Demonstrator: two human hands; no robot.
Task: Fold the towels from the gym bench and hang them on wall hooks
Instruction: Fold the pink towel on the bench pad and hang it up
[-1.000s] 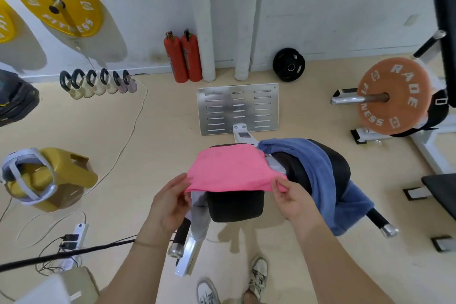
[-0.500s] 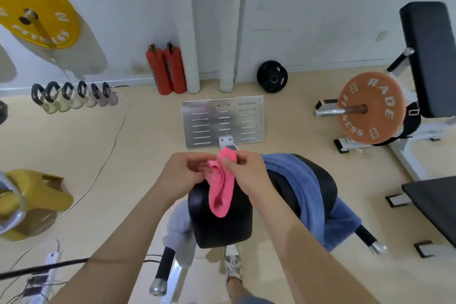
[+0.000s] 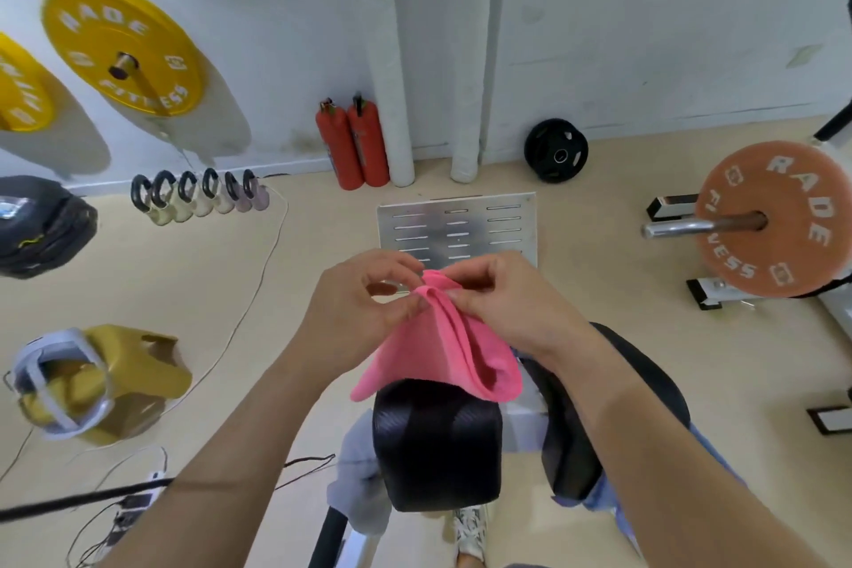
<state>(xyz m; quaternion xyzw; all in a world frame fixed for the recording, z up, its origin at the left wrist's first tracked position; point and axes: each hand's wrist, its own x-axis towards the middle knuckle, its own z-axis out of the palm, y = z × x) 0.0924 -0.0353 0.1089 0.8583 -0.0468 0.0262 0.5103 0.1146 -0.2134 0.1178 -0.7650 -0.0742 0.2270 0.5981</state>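
Your two hands meet in the middle of the frame. Your left hand pinches the top of the pink towel with curled fingers and thumb. Your right hand pinches the same top edge, just beside the left one. The towel is folded over and hangs down to the top of the black bench pad. A gray towel hangs at the pad's left side, low in the frame.
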